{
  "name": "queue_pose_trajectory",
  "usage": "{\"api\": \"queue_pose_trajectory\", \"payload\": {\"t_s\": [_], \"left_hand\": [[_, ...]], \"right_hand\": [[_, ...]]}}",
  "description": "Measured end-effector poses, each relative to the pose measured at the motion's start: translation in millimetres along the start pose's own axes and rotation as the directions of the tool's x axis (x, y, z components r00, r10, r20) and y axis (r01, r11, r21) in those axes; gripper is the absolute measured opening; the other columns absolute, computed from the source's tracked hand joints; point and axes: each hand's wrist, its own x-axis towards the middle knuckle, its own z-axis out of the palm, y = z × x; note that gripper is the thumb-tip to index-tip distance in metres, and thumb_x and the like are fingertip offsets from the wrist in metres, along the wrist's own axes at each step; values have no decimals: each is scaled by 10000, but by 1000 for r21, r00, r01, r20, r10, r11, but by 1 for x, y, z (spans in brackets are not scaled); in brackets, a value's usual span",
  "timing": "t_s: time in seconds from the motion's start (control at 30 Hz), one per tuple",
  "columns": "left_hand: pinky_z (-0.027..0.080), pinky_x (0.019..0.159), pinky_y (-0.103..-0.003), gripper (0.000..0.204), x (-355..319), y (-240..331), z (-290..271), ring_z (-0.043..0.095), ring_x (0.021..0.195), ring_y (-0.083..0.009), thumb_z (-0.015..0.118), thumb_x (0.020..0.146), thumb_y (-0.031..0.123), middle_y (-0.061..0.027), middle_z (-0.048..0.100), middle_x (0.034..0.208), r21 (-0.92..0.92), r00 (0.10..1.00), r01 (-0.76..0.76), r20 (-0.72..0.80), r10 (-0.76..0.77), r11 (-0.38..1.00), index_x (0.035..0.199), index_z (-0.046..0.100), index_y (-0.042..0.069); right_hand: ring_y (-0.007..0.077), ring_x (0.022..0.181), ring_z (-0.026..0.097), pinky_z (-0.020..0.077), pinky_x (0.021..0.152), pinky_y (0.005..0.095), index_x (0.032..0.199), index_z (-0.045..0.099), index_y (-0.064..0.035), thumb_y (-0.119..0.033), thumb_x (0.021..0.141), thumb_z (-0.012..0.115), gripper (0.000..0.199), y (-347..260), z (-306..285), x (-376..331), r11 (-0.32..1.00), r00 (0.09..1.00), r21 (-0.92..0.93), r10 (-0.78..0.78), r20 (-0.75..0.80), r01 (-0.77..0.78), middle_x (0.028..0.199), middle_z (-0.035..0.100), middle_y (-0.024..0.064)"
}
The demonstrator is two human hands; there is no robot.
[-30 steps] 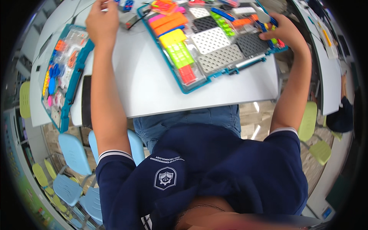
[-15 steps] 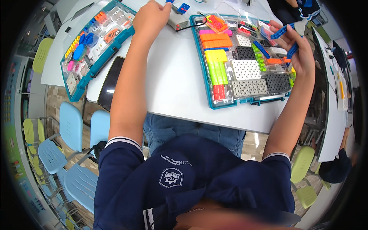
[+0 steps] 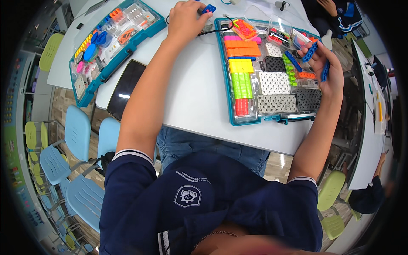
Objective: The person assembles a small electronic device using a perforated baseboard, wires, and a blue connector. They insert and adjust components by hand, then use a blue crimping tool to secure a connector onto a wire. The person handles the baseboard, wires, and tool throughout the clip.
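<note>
Both hands had shifted since the frame half a second before: the left hand had come further across, and the right hand had tilted its blue, hole-studded plastic beam more steeply.

From my distant seat I judged the hazards, biggest first. On the white rectangular table, a narrower teal plastic case seemed to jut a corner past the edge, so a knock could have tipped it. Beside the left forearm, the glossy black phone lay at the edge, where a sweep of that arm could have pushed it off. The thin black cable could have snagged on the wider teal-rimmed plastic case. Fingers curled loosely around the beam over that case's right rim; slackness could have dropped it. Whether the left fingers pinched the red-dotted blue plastic piece, I could not tell.

For writing, I noted the navy cotton-look shirt, its white shield-shaped crest and inverted white lettering; I made out no brand.
</note>
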Motion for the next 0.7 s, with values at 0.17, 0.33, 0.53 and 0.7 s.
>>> {"api": "queue_pose_trajectory", "payload": {"t_s": [0.17, 0.33, 0.53, 0.7], "left_hand": [[471, 961, -419, 332, 6, 7, -3, 603, 1056, -319, 736, 910, 355, -125, 692, 1094, -117, 963, 37, -261, -66, 992, 1056, 710, 58], [488, 942, -388, 367, 11, 29, -12, 639, 1097, -302, 687, 968, 350, -169, 702, 1129, -587, 898, 270, -134, -420, 763, 1100, 641, 10], [476, 951, -380, 347, 9, 38, -16, 640, 1070, -272, 686, 974, 328, -143, 705, 1114, -646, 895, 240, -142, -423, 724, 1106, 639, 10], [475, 940, -378, 348, 6, 33, -11, 638, 1052, -268, 691, 972, 330, -138, 704, 1085, -601, 889, 273, -142, -436, 751, 1095, 646, 8]], "right_hand": [[316, 987, 713, 587, 921, 451, 1135, 569, 127, -144, 1010, 561, 298, -2, 14, -5, 998, 999, -38, 41, 1, -41, 1043, 691, 196], [275, 903, 704, 621, 855, 491, 1148, 548, 15, -126, 998, 582, 208, -1, 25, -10, 999, 1000, -44, -4, -26, 2, 972, 659, 136], [246, 847, 642, 559, 742, 418, 1193, 544, 1, -84, 967, 626, 255, -6, 32, -14, 989, 996, 136, -44, -82, 55, 936, 626, 120], [198, 788, 587, 460, 710, 323, 1171, 578, 26, -79, 955, 642, 249, -38, 58, -39, 925, 920, 25, -375, -116, 380, 883, 606, 102]]}}
